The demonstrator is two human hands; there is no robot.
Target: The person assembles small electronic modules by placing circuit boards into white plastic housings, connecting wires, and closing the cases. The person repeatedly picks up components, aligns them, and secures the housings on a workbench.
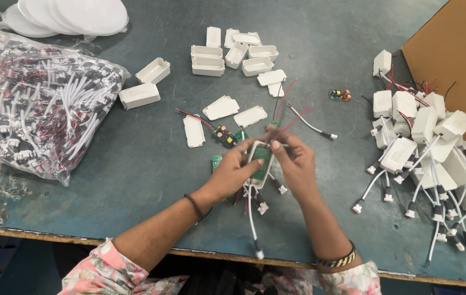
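Observation:
My left hand [232, 173] and my right hand [297, 164] together grip a small white plastic case [258, 164] with a green circuit board seated in it. Red and black wires run up from its top and a white cable with a plug [258, 252] hangs from its bottom toward the table edge. My left thumb presses on the board. Another circuit board [225, 135] with red wires lies just above my left hand, and a green board [217, 161] shows beside it.
Empty white case halves [208, 65] and flat lids [221, 107] lie at the centre top. A heap of closed white boxes with cables [429, 147] fills the right, by a cardboard box [454, 54]. A clear bag of white cables [36, 104] sits left; white discs [74, 16] top left.

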